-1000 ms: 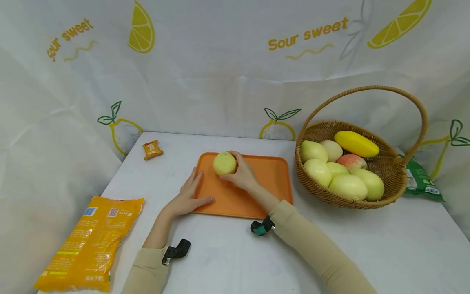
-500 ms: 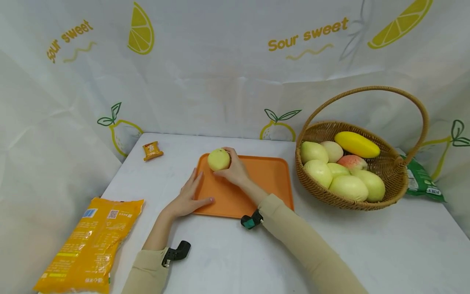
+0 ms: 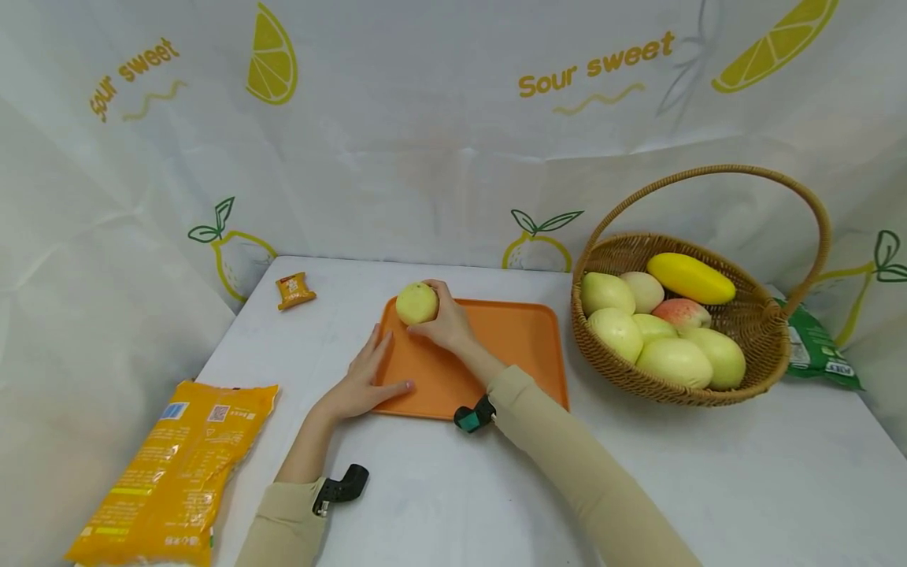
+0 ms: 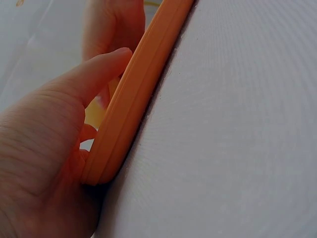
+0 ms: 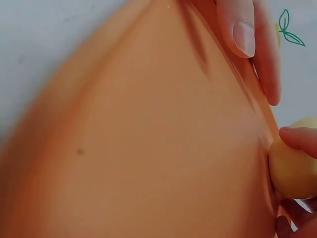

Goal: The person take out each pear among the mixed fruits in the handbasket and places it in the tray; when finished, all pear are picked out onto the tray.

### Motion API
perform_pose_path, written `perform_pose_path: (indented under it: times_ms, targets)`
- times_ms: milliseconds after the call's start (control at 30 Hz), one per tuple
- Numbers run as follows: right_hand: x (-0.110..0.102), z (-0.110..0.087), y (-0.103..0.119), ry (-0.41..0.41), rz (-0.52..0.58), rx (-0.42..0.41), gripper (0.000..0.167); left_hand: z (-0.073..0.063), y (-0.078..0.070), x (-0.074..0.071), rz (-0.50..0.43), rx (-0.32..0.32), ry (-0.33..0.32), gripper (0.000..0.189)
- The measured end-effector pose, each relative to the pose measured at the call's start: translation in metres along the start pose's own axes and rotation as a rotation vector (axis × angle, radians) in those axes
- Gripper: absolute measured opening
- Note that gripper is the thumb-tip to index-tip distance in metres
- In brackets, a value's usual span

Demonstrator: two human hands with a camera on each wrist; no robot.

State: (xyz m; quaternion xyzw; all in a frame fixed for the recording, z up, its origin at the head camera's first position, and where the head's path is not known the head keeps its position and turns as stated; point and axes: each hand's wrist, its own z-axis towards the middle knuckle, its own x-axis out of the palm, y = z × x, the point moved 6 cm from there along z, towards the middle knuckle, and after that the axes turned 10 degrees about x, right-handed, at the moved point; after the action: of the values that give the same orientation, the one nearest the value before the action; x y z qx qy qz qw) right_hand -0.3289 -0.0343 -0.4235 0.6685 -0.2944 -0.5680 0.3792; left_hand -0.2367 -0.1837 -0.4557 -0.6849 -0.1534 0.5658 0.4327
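well, from where i stood, the right hand (image 3: 450,321) had its thumb and fingers curled round a pale yellow-green, apple-like fruit (image 3: 416,303). that fruit was at the far left corner of the orange rectangular tray (image 3: 506,346); whether its underside bore on the tray or hung just above it, i could not tell.

the left hand (image 3: 357,384) lay at the tray's left side, fingers wide and nearly straight, thumb stretched out over the near left part. it gripped nothing and seemed to be steadying the tray's edge.

to the right, apart from the tray, stood a wicker basket (image 3: 757,331) with a tall handle, holding more pale green fruits, a reddish peach (image 3: 682,313) and a long yellow fruit (image 3: 690,278). a green packet (image 3: 825,354) lay behind its right side. on the left were a big orange snack bag (image 3: 173,472), nearer, and a small wrapped snack (image 3: 294,290) at the far end of the white table (image 3: 425,488).

i judged the step in hand to be placing the fruit in that corner. the next move called for settling it squarely inside the rim, then loosening the right fingers gently, since something so round might roll.
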Motion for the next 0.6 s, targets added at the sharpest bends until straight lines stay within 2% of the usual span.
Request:
perform_pose_path:
  times_ms: [400, 600]
  targets:
    - [0.0016, 0.0017, 0.0004, 0.081, -0.02, 0.018, 0.089, -0.0001, 0.0014, -0.0008, 0.006, 0.002, -0.004, 0.099]
    - [-0.0055, 0.0004, -0.0039, 0.109, 0.088, 0.062, 0.089, 0.0, 0.0004, -0.0006, 0.003, 0.004, -0.001, 0.099]
